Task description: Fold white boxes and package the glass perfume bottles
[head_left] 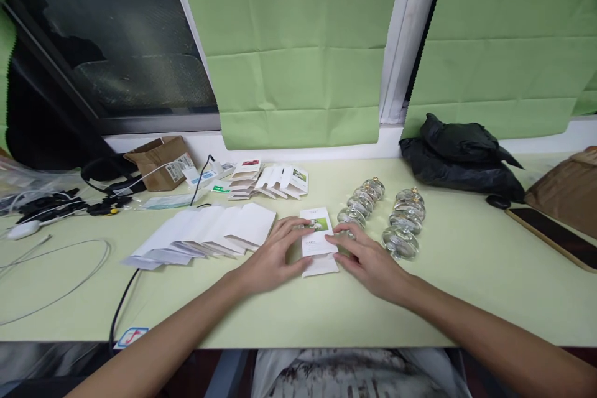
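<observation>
A small white folding carton [319, 242] with a green picture on its front lies flat before me, its lower flap out toward me. My left hand [280, 255] holds its left edge, fingers over the picture and thumb near the flap. On the right edge, the fingers and thumb of my right hand [368, 261] press against the carton. Just beyond my right hand stand clear glass bottles [359, 202] with gold-coloured tops, in one row, and more glass bottles [403, 224] in a second row. Several flattened white cartons [205, 230] overlap left of my left hand.
Folded white cartons [284, 180] and a stack with a red picture [245, 179] lie at the back. A brown cardboard box [161, 161] and cables [60, 205] are left. Rightward are a black plastic bag [461, 161], a phone [555, 236] and a brown package [569, 193].
</observation>
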Motion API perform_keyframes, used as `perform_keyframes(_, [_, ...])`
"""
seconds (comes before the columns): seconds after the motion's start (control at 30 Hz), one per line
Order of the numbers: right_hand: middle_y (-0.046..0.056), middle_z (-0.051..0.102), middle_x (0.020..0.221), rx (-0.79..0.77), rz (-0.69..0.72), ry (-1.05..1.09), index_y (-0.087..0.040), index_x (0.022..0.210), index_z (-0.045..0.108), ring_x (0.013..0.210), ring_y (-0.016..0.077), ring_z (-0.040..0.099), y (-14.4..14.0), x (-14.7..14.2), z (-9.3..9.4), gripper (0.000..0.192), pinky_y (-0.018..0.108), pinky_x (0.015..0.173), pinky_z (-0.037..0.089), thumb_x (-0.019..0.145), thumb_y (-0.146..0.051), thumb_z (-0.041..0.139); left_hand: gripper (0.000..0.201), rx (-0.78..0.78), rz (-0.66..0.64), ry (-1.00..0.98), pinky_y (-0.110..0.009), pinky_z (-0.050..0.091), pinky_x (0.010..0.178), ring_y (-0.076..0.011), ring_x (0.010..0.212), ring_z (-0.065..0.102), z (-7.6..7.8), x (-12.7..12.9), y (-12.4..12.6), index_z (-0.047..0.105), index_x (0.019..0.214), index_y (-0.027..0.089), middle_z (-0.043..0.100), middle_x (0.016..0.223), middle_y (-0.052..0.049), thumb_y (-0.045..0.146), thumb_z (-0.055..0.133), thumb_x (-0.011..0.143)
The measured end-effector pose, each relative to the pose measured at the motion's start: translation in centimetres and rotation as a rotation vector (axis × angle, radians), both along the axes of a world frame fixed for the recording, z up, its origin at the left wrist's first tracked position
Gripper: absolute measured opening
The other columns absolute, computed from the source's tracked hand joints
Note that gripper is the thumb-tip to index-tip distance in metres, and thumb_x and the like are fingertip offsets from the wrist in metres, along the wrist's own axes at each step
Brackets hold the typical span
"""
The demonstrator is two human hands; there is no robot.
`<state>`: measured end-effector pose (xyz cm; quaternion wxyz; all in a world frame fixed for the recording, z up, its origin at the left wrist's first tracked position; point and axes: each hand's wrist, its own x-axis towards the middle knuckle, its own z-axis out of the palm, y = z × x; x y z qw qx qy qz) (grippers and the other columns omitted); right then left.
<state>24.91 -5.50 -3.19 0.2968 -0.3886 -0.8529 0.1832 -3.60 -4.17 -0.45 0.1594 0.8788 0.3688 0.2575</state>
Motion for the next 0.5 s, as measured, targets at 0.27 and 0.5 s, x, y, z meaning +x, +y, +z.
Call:
perform_keyframes(0.27, [0.011,0.051,0.152,0.027,-0.002,0.003,-0.027,0.134,0.058,0.072,0.0137,0.067,-0.2,-0.8,-0.1,0.029,0.036,0.074,0.059,0.106,-0.022,0.051,0.041,0.060,0.023,0.020,-0.048,0.047,0.111,-0.0288,0.131,0.055,-0.5,0.4,-0.3,0.059,0.135,0.029,0.060,0.142,-0.007,0.021,0.065,0.096])
perform_keyframes(0.5, [0.011,0.059,0.129,0.061,-0.130,-0.105,-0.025,0.132,0.056,0.066,0.0153,0.063,-0.2,-2.2,-0.1,0.030,0.032,0.062,0.054,0.102,-0.029,0.057,0.047,0.096,0.072,0.034,-0.048,0.047,0.107,-0.0290,0.123,0.055,-0.8,0.8,-0.6,0.055,0.128,0.026,0.062,0.136,-0.007,0.005,0.058,0.086])
